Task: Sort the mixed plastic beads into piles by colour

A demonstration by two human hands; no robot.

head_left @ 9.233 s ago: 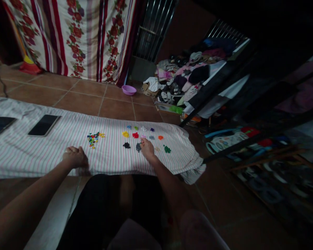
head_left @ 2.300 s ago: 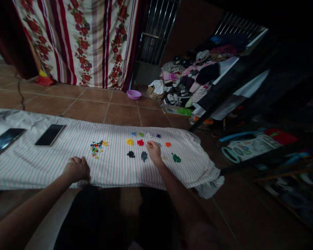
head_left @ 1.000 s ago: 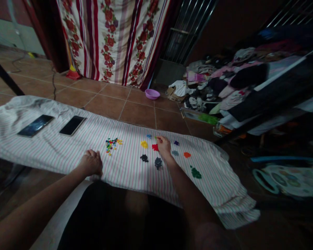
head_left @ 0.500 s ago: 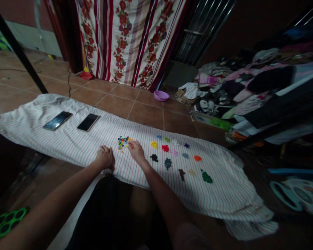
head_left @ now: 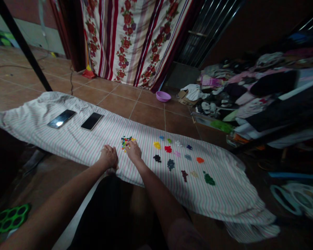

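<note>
A mixed pile of small coloured pieces (head_left: 125,140) lies on the striped cloth (head_left: 146,132). My right hand (head_left: 134,151) is at the pile's right edge, its fingers pinched together over the pieces; whatever they hold is too small to name. Left of it, my left hand (head_left: 109,156) rests on the cloth near the front edge, fingers curled, contents hidden. To the right lie small single-colour heaps, among them yellow (head_left: 157,145), red (head_left: 168,149), black (head_left: 157,158), orange (head_left: 200,160) and dark green (head_left: 209,179).
Two phones (head_left: 61,118) (head_left: 92,121) lie on the cloth at the left. Beyond it, a purple basin (head_left: 163,96) stands on the tiled floor before a floral curtain (head_left: 130,41). Clothes (head_left: 224,86) are heaped at the right, and a dark pole (head_left: 23,45) slants at the left.
The whole view has shifted slightly, moving the scene a little to the right. My right hand has lowered closer over the mixed pieces. My left hand stays at the cloth's front.
</note>
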